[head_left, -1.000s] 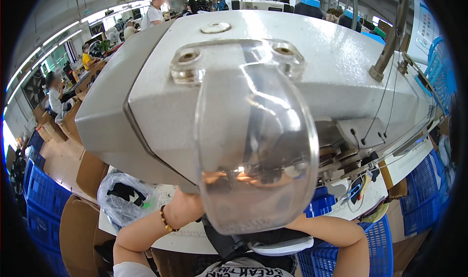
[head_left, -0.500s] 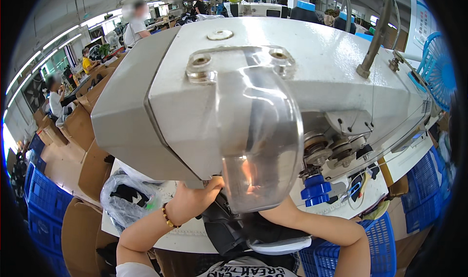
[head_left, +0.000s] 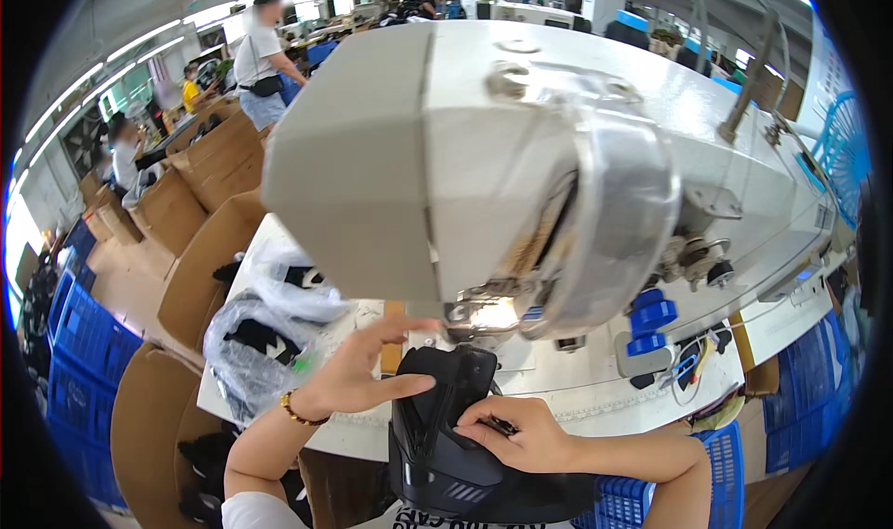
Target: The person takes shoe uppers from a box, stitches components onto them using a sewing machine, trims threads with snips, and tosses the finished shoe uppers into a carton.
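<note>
A black shoe upper (head_left: 446, 473) with light slanted stripes lies at the table's front edge, close to my body. My right hand (head_left: 521, 434) pinches an edge of its opening. My left hand (head_left: 358, 371) has its fingers stretched out. Its thumb rests on the upper's left flap, and its forefinger reaches under the head of a white sewing machine (head_left: 349, 166). A lit presser-foot area (head_left: 491, 313) sits just beyond the upper's far end. Over the machine's front hangs a clear plastic guard (head_left: 623, 222).
On the white table (head_left: 358, 441), at left, lies a clear plastic bag (head_left: 246, 361) with black pieces. Blue thread knobs (head_left: 651, 320), scissors (head_left: 686, 371) and a blue crate (head_left: 721, 473) are at right. Cardboard bins (head_left: 153, 436) and blue crates (head_left: 88, 389) stand at left; people work farther back.
The shoe upper has come out from under the machine head toward me. My right hand now shows, pinching its edge; my left fingers have spread. The view has shifted left.
</note>
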Action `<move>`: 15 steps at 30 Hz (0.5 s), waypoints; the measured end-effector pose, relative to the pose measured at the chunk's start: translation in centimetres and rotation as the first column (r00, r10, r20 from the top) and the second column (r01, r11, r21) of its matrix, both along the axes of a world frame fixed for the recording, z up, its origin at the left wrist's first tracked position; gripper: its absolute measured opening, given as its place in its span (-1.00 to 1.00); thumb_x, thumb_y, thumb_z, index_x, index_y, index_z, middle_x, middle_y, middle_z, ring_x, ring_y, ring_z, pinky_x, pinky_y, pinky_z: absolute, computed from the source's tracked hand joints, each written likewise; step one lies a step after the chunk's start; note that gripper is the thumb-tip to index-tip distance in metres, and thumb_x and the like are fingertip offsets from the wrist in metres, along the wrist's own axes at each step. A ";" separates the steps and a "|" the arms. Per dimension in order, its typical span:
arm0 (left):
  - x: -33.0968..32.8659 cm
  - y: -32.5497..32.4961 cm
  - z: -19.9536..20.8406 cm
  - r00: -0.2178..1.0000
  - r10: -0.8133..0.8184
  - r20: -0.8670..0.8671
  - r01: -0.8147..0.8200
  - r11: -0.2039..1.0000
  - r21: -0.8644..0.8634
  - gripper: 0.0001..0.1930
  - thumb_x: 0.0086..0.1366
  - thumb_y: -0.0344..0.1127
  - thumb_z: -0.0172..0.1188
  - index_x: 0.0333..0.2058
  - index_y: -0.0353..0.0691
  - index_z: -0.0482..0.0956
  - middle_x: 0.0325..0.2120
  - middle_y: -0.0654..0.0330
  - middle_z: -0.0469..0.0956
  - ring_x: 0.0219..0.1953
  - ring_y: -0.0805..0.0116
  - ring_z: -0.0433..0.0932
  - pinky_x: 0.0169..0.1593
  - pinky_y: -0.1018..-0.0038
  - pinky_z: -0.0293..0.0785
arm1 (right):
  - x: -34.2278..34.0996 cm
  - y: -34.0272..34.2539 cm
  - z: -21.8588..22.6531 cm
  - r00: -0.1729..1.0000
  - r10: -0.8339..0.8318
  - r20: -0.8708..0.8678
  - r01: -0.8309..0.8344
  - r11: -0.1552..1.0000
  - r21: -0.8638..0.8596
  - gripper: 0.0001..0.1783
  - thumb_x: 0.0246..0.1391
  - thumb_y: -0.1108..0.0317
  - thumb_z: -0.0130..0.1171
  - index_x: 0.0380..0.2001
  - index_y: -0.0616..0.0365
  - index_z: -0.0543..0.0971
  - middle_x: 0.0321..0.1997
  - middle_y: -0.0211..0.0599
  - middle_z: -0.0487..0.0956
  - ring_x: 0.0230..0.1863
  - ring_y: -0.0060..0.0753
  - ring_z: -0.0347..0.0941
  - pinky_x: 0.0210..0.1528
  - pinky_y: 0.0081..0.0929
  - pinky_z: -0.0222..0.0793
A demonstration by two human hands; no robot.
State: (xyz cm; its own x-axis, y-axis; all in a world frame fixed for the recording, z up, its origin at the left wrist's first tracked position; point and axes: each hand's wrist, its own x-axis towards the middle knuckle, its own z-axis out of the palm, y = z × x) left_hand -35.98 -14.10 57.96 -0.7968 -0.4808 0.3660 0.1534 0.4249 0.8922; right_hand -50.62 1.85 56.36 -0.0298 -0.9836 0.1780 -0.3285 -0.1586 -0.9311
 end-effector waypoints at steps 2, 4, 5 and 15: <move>0.7 1.3 0.5 0.994 -0.075 0.080 0.063 0.987 0.145 -0.80 0.06 -0.34 0.14 -0.36 -0.33 0.46 -0.41 0.24 0.47 -0.46 0.62 0.38 -0.37 0.72 0.29 | 0.1 0.1 0.8 0.993 0.048 -0.104 -0.045 0.999 0.029 -0.75 -0.12 0.29 0.14 -0.37 0.16 0.39 -0.52 -0.22 0.48 -0.47 -0.32 0.45 -0.44 -0.54 0.33; 1.7 1.7 1.1 0.939 -0.181 0.292 0.094 0.953 0.288 -0.81 0.07 -0.37 0.13 -0.35 -0.34 0.44 -0.55 0.37 0.42 -0.46 0.65 0.32 -0.41 0.69 0.25 | -0.5 -0.3 1.3 0.942 0.059 -0.329 -0.066 0.998 -0.010 -0.58 -0.17 0.16 0.18 -0.32 0.15 0.29 -0.57 -0.19 0.46 -0.50 -0.20 0.46 -0.52 -0.42 0.35; 2.0 1.8 0.7 0.961 -0.146 0.236 0.076 0.957 0.280 -0.83 0.09 -0.35 0.11 -0.39 -0.35 0.43 -0.58 0.38 0.38 -0.51 0.68 0.27 -0.46 0.71 0.21 | -1.0 -0.2 1.5 0.943 -0.032 -0.331 0.001 0.996 -0.093 -0.59 -0.17 0.17 0.18 -0.34 0.18 0.29 -0.57 -0.19 0.45 -0.55 -0.19 0.45 -0.55 -0.41 0.34; 2.9 2.4 0.6 0.970 -0.131 0.206 0.086 0.973 0.213 -0.80 0.11 -0.29 0.09 -0.44 -0.36 0.45 -0.61 0.36 0.39 -0.51 0.66 0.28 -0.45 0.67 0.23 | -0.5 -2.4 2.1 0.735 -0.418 -0.534 0.059 0.823 -0.564 -0.65 -0.23 0.24 0.23 -0.48 0.24 0.34 -0.66 -0.26 0.43 -0.68 -0.32 0.41 -0.72 -0.55 0.27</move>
State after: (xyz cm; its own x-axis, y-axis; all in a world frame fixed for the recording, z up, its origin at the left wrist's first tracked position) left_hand -33.07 -11.71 58.61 -0.8977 -0.4327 0.0829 -0.0184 0.2248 0.9742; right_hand -51.10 -0.52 58.50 0.0406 -0.7291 0.6832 -0.8798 -0.3502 -0.3214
